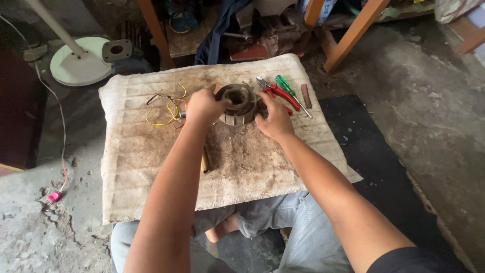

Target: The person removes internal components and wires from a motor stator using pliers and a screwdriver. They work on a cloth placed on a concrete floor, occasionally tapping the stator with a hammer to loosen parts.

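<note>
- Setting: rough concrete floor, wooden table legs [353,33] across the top of the frame, white fan base [81,63] at upper left.
- Work surface: stained, ribbed mat [151,167] spread over the floor, centre of frame.
- Round metal motor part [237,103], centre top of the mat, standing clear of any housing (apparently already taken out); loose yellow and red wires [166,108] trailing to its left, unconnected.
- Left hand [202,106]: closed around the part's left rim.
- Right hand [275,119]: fingers clasped on the right rim.
- Red-handled pliers [278,92] and green screwdriver [289,90], just right of the part, laid down.
- Wooden-handled tool [204,163], mostly hidden under the left forearm; kind not discernible.
- Pink plug [53,196], lower left, on a thin cord.
- Part's underside and inner detail: shadowed, hard to read.
</note>
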